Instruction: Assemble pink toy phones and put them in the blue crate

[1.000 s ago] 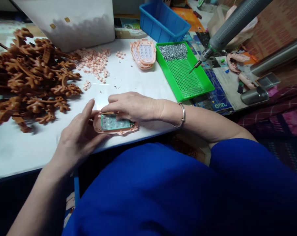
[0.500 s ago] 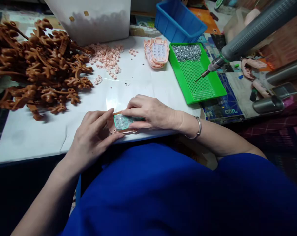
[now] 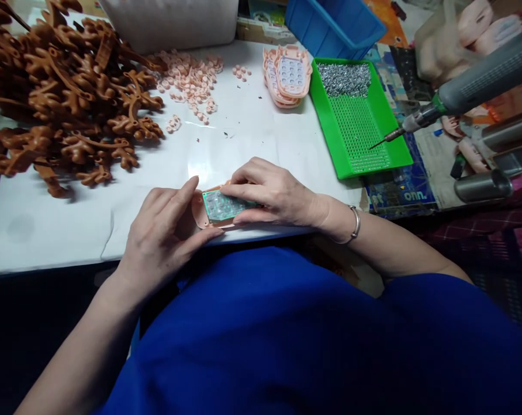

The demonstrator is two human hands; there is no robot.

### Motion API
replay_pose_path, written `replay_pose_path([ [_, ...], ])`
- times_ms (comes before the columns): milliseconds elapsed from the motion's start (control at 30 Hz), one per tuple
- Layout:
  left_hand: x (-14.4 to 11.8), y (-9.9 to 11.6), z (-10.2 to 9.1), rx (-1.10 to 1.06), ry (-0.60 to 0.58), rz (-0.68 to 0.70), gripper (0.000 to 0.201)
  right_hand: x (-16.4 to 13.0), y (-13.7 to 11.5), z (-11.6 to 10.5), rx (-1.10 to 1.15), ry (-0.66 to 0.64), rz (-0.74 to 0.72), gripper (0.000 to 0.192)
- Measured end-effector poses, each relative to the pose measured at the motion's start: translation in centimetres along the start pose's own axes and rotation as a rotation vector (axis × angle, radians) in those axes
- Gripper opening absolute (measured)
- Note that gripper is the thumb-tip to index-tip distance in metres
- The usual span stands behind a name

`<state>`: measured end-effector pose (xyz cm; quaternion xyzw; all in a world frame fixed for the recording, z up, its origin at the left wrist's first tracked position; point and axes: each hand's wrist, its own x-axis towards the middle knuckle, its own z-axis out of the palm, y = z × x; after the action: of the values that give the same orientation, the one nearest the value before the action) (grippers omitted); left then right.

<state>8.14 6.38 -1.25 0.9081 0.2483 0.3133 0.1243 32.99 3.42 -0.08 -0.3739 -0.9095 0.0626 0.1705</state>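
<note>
At the near edge of the white tabletop lies a pink plastic casing [image 3: 199,212], with a green-edged circuit board [image 3: 222,206] seated in it. My left hand [image 3: 159,225] cups the casing's left end, thumb along the near side and index finger lifted off the far corner. Across the right part of the board rests my right hand [image 3: 272,196], its fingers on the far edge and its thumb on the near edge. That hand hides the right end of both board and casing.
Brown molded plastic parts [image 3: 71,104] are heaped at left beside small pink pieces [image 3: 185,80]. Further right are stacked pink casings [image 3: 289,75], a green tray [image 3: 345,164] of screws and a blue bin [image 3: 330,29]. An electric screwdriver [image 3: 460,92] hangs over the tray.
My left index finger has lifted from the casing's far corner. The right hand keeps its place on the board. The whole view has shifted slightly.
</note>
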Motion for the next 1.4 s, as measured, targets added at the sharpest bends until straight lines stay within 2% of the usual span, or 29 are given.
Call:
replay_pose_path([
  [400,0.15,0.21,0.00,0.011,-0.001,0.009,0.076,0.31,0.26,-0.58,0.066,-0.019,-0.006,0.057],
  [667,0.17,0.21,-0.11,-0.006,-0.002,-0.008,0.077,0.15,0.78,-0.17,0.080,-0.063,-0.030,0.050],
  [867,0.20,0.25,-0.17,-0.008,0.005,0.001,0.078,0.02,0.91,0.02,0.122,-0.017,-0.047,0.050],
  [1133,0.14,0.25,-0.11,-0.001,0.001,0.003,0.075,-0.01,1.01,0.08,0.122,0.004,-0.056,0.047],
  [1300,0.27,0.32,-0.08,-0.009,0.005,0.018,0.074,0.03,0.94,0.17,0.087,-0.053,-0.045,0.048],
  [1400,0.25,0.20,0.02,-0.007,0.023,0.032,0.075,0.05,0.91,0.25,0.069,-0.042,-0.057,0.050],
])
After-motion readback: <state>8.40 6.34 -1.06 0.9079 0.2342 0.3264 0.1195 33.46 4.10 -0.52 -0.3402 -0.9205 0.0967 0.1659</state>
